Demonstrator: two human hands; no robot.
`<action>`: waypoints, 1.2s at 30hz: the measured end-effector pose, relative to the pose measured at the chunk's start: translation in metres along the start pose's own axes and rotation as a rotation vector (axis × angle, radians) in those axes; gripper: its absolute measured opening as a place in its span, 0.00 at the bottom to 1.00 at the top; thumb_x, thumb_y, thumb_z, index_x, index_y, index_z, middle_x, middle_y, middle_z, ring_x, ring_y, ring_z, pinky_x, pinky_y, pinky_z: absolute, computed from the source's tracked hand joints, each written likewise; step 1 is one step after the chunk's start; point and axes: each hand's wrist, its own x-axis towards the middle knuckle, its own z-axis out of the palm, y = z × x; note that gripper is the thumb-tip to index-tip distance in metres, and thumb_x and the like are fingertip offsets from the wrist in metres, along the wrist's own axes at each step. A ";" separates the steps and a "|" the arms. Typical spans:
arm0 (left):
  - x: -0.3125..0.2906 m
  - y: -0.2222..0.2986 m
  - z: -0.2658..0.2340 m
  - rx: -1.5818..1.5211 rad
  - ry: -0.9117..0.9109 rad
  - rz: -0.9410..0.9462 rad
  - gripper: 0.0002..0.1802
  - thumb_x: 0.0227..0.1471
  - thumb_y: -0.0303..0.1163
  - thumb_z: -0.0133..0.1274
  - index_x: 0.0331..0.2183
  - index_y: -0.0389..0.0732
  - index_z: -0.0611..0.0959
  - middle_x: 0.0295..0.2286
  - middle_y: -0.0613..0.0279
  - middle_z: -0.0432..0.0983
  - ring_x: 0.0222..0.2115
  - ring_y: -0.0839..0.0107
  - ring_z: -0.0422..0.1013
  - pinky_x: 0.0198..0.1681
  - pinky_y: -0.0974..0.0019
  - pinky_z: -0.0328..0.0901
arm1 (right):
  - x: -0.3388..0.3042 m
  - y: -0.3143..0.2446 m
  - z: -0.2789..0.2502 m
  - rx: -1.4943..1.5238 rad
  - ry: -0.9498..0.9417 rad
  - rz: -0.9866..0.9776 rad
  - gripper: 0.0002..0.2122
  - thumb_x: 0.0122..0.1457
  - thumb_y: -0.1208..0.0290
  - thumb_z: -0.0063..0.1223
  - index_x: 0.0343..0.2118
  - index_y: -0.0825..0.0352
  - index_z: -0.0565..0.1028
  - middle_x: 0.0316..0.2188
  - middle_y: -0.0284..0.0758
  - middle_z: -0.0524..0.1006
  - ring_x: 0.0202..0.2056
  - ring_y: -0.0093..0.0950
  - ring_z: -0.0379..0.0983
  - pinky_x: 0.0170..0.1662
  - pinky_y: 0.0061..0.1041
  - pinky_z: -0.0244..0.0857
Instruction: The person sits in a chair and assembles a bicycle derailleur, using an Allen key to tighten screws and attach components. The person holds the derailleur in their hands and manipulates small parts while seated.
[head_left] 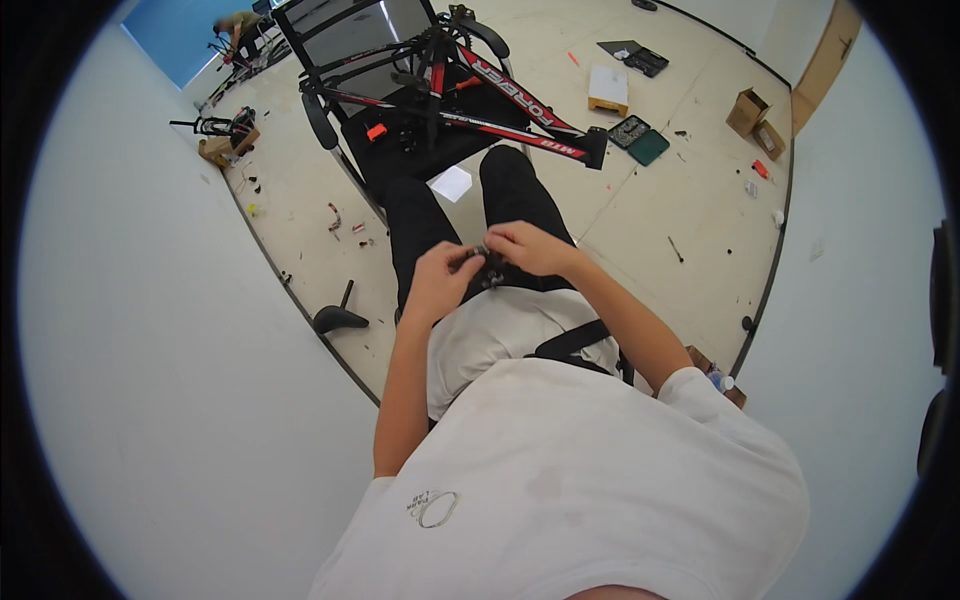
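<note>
Over my lap, my left hand (442, 282) and my right hand (528, 248) meet with fingers closed around a small dark metal part (493, 272). My fingers cover much of it, and its kind is too small to make out. The fingertips of my right hand pinch its upper end, while the left thumb and fingers grip its side. Beyond my knees, a black and red bicycle frame (510, 95) lies across a black chair (385, 165). An orange-red object (376, 131) rests on the seat beside the frame.
Right of the chair lie an open green tool case (640, 140), a white and yellow box (608, 90) and a black case (645, 62). A bicycle saddle (340, 318) and small parts are on the left floor. Cardboard boxes (748, 112) stand far right. Another person (240, 35) bends over a bicycle far left.
</note>
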 end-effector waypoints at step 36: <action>-0.001 -0.018 0.029 -0.223 0.024 -0.023 0.12 0.45 0.24 0.63 0.35 0.32 0.84 0.31 0.58 0.82 0.31 0.75 0.78 0.37 0.74 0.71 | -0.006 0.011 -0.037 0.075 -0.108 0.111 0.12 0.52 0.71 0.62 0.36 0.73 0.81 0.29 0.36 0.81 0.31 0.22 0.77 0.39 0.20 0.70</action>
